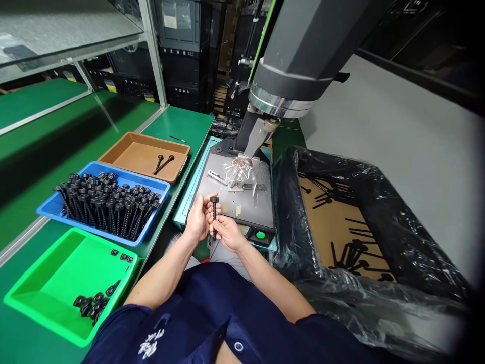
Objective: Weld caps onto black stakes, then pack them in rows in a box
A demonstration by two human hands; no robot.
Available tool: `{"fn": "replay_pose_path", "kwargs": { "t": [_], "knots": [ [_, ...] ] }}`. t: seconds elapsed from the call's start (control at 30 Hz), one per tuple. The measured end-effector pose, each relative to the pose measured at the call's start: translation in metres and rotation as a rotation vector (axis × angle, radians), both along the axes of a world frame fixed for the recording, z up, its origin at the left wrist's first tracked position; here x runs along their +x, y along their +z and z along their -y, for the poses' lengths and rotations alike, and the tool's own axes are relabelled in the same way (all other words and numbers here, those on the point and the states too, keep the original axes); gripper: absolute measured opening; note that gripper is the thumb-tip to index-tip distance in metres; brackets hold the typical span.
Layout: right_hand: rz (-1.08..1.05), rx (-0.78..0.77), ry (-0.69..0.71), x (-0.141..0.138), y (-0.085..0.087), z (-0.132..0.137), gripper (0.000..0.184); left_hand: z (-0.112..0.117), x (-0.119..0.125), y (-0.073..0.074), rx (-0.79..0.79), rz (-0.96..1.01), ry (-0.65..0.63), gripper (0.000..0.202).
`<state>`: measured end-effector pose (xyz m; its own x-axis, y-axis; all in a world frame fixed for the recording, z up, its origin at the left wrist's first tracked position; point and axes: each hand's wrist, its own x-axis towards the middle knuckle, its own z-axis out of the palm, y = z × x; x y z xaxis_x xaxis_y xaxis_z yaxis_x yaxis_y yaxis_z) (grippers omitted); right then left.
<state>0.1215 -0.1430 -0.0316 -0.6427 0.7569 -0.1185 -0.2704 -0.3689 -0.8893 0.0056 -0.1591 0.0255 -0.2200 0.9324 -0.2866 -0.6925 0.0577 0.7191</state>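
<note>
Black and ridged, a knob-headed rod [214, 208] stands nearly upright between the two hands, head up, just in front of the machine's grey base plate [257, 208]. I see the right hand [230, 233] pinching its lower shaft with thumb and fingers, which cover part of it. The left hand [197, 218] curls beside and behind the head; whether its fingers grip, I cannot tell. Glare breaks up the clear plastic guard [241, 173], so what lies under it escapes me. My view cuts off the machine head [291, 65] at the top. Rods crowd the blue tray [46, 210], hiding one another's shafts; two more lie in the brown tray [132, 149]. Black pieces in the green bin [49, 268] are too small to make out. Folds of black plastic liner [293, 253] surround more rods at right.
</note>
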Motion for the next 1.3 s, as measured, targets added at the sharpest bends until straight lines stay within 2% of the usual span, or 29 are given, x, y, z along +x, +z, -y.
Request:
{"fn": "replay_pose_path", "kwargs": {
  "t": [0.2, 0.33, 0.47, 0.6, 0.8, 1.0, 1.17, 1.3],
  "knots": [
    [0.010, 0.056, 0.020, -0.001, -0.008, -0.003, 0.046, 0.003, -0.002, -0.002, 0.022, -0.046, 0.010, 0.064],
    [0.071, 0.208, 0.008, -0.001, -0.019, -0.006, 0.044, 0.002, -0.003, -0.008, 0.065, -0.125, 0.005, 0.062],
    [0.169, 0.366, -0.042, -0.002, -0.024, -0.005, 0.039, 0.002, -0.004, -0.018, 0.155, -0.239, 0.041, 0.053],
    [0.194, 0.522, -0.084, -0.003, -0.020, -0.003, 0.031, 0.003, -0.006, -0.024, 0.224, -0.270, 0.065, 0.047],
    [0.271, 0.647, -0.159, -0.005, -0.014, 0.003, 0.024, 0.007, -0.010, -0.021, 0.252, -0.325, 0.033, 0.040],
    [0.205, 0.638, -0.083, 0.001, -0.014, 0.003, 0.026, 0.011, -0.019, -0.030, 0.316, -0.287, -0.088, 0.055],
    [0.141, 0.565, 0.014, 0.004, -0.003, 0.006, 0.031, 0.010, -0.027, -0.039, 0.399, -0.218, -0.159, 0.056],
    [0.213, 0.731, -0.126, 0.005, 0.007, 0.011, 0.028, 0.010, -0.031, -0.040, 0.409, -0.299, -0.175, 0.048]
  ]
}}
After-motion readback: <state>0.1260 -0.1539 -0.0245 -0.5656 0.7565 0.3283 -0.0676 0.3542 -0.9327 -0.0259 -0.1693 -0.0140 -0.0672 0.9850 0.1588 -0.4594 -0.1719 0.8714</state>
